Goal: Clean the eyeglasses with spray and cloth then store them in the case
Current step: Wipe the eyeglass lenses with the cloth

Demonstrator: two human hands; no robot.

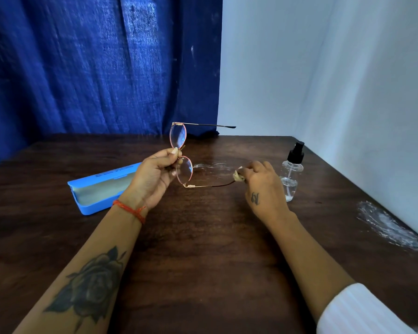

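Behind left hand (155,179), open blue case (101,191), unfilled.

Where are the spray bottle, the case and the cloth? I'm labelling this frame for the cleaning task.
spray bottle (290,175): head view, on its clear body, below the black pump.
case (99,190): head view, on the pale lining of the open blue tray.
cloth (238,176): head view, on the bunched bit showing at the right hand's fingertips.

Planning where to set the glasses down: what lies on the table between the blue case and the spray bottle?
Head view: bare table between case and bottle.
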